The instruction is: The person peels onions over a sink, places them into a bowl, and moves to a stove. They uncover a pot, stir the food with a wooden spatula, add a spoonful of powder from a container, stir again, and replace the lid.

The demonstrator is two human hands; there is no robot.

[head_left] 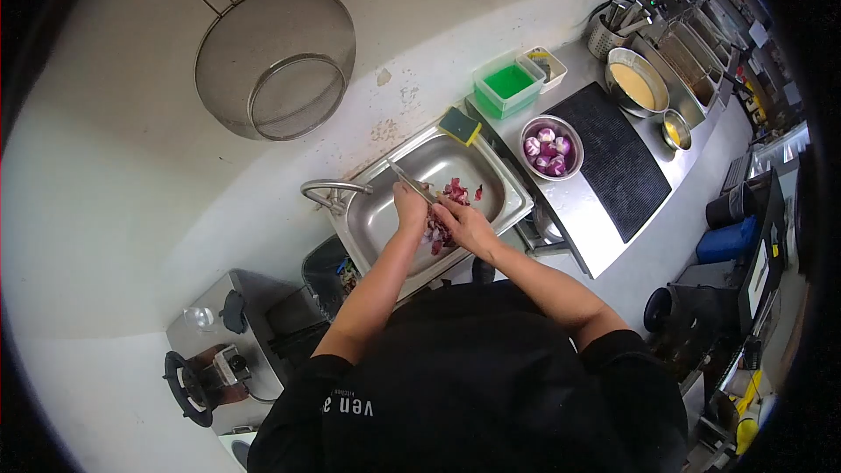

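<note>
Both my hands are over the stainless steel sink (372, 223). A knife (408, 179) runs slantwise across them, its blade pointing up and left towards the wall. My right hand (466, 226) is closed around the handle end of the knife. My left hand (410, 208) is curled under the blade; what its fingers hold is hidden. Red onion skins (455, 192) lie in the sink around and below my hands. To the right, a steel bowl (524, 147) holds several peeled red onions (557, 165).
A faucet (335, 186) arches over the sink's left side. A sponge (459, 125) sits on its back corner. The counter bears a green-filled tub (510, 98), a black mat (604, 149) and a bowl of yellow liquid (634, 86). A bin (322, 276) stands lower left.
</note>
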